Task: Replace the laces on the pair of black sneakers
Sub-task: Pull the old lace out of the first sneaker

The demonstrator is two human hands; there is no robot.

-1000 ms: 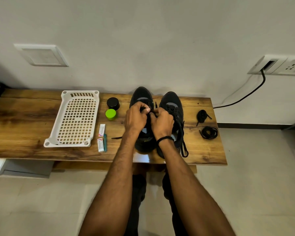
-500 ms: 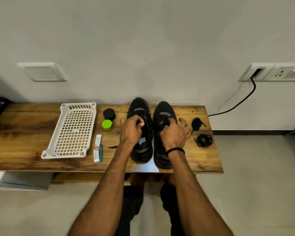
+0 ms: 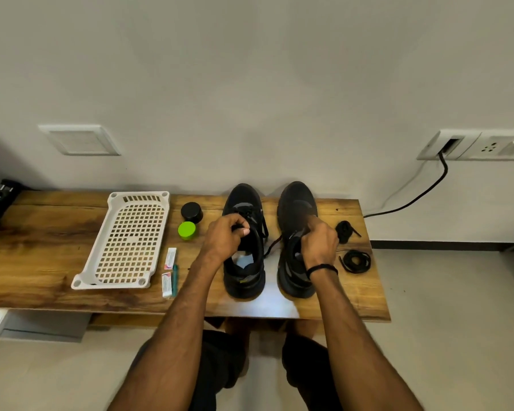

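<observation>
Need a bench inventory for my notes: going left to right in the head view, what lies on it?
White tray → packets → green tub → left sneaker → right sneaker → coiled lace.

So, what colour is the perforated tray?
The tray is white, best seen in the head view.

Grained wooden bench [image 3: 42, 262]; plastic tray [image 3: 122, 280]
</observation>
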